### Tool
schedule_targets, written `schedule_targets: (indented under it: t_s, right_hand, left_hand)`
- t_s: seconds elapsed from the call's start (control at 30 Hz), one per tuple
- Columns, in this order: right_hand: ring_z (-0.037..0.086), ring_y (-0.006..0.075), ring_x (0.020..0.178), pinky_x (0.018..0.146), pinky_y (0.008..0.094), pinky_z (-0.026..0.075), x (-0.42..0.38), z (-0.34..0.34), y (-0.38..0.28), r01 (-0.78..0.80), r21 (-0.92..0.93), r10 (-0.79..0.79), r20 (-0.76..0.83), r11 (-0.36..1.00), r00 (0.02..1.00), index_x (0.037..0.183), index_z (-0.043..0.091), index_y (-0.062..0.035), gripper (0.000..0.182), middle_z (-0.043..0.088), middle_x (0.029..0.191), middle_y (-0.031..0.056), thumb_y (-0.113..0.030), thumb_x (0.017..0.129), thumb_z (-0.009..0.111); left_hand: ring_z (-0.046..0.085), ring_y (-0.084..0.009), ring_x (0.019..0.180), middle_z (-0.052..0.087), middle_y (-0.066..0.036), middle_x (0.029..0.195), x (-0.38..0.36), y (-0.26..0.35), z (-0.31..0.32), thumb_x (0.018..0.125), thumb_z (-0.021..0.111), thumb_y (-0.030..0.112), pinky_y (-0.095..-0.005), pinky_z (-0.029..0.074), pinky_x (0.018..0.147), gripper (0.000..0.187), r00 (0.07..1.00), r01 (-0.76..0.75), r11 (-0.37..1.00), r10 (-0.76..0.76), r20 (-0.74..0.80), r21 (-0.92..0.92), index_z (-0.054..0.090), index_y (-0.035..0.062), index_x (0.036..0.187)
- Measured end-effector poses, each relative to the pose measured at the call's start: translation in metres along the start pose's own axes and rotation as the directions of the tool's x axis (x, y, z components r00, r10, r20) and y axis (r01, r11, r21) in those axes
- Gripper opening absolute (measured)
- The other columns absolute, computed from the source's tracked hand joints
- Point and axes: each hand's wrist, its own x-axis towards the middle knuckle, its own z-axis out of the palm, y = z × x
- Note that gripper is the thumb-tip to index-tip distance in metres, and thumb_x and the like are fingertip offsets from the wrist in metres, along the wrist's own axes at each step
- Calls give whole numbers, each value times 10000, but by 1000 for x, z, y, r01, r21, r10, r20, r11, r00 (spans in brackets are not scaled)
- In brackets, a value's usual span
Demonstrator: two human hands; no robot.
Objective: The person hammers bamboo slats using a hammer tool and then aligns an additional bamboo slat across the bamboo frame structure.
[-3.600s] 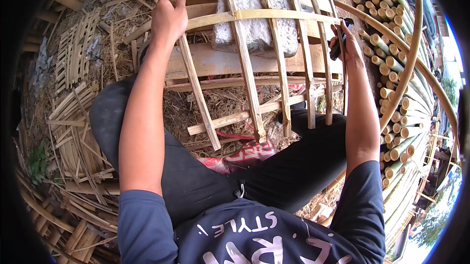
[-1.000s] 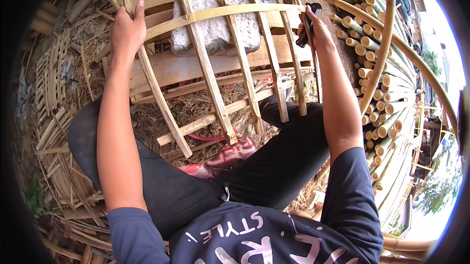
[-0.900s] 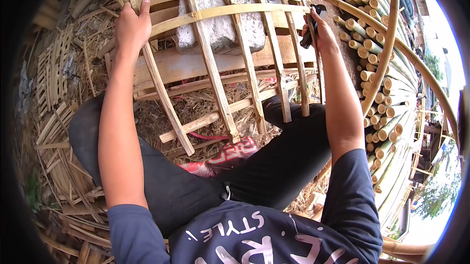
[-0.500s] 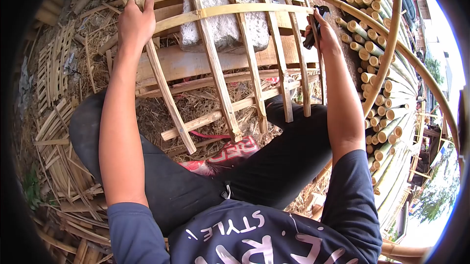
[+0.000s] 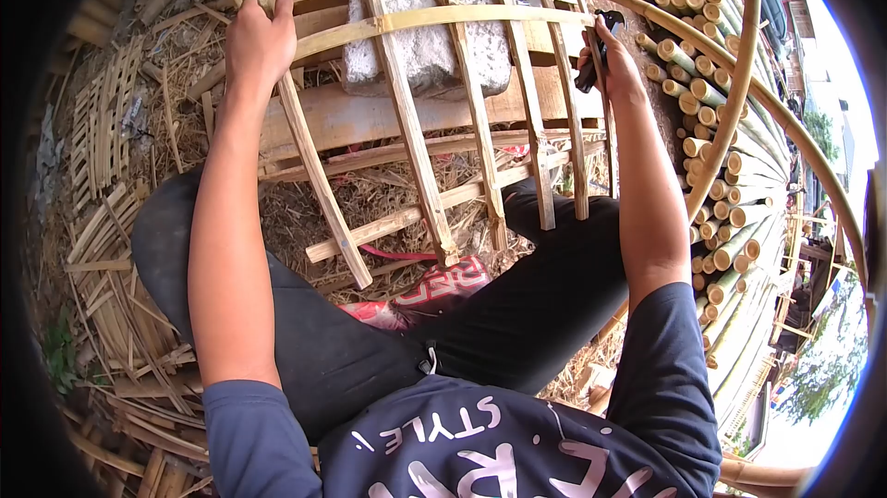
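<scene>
My left hand (image 5: 261, 43) is closed round the left end of a bamboo lattice (image 5: 405, 110), its thumb pointing up along the outer slat. A pale flat bamboo strip (image 5: 425, 18) crosses over the several long slats and runs between my two hands. At the strip's right end, my right hand (image 5: 619, 68) is closed on the outer slat and a black tool (image 5: 586, 75), whose kind is mostly hidden by the fingers. Beneath the lattice a rough grey stone block (image 5: 430, 64) rests on bamboo boards (image 5: 360, 119).
Stacked bamboo poles (image 5: 730, 165) lie to the right, with a curved pole (image 5: 739, 101) arching in front. Split bamboo pieces (image 5: 111, 239) and a small woven lattice (image 5: 103, 128) lie at left. A red printed sack (image 5: 443, 284) lies between my legs.
The lattice and both hands have shifted very slightly to the right. Both grips look the same.
</scene>
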Motion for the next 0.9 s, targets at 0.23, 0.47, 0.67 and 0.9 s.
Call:
schedule_targets:
  t_s: [0.23,0.47,0.67,0.9]
  right_hand:
    - [599,189,461,457,309,514,4,0,3,32,-15,-32,-15,999,999,1001,642,-50,428,611,630,71,-476,969,621]
    - [556,135,585,524,292,509,-2,2,-1,-9,-10,9,-31,1000,999,954,610,-53,373,598,762,36,-417,943,689]
    - [599,187,459,450,306,513,4,0,4,39,0,-39,-17,999,999,950,645,-49,445,612,638,65,-494,950,644]
    - [590,185,459,453,311,517,2,2,3,41,10,-41,-31,999,999,949,638,-39,437,621,671,72,-476,946,658]
  left_hand:
    - [631,-482,1067,657,-342,1081,1,-2,1,984,501,500,-501,488,952,615,1000,-4,1000,4,5,1,598,-89,1132]
    - [641,-471,1047,668,-322,1064,1,-1,0,987,499,503,-498,495,933,601,1000,6,1000,-6,16,5,607,-75,1112]
    - [646,-466,1043,671,-317,1063,-2,3,-2,987,505,494,-496,497,929,585,1000,17,1000,-17,11,-17,610,-71,1102]
    - [646,-458,1055,673,-311,1073,1,-3,2,976,533,482,-490,498,936,572,1000,5,999,-5,3,-41,613,-64,1125]
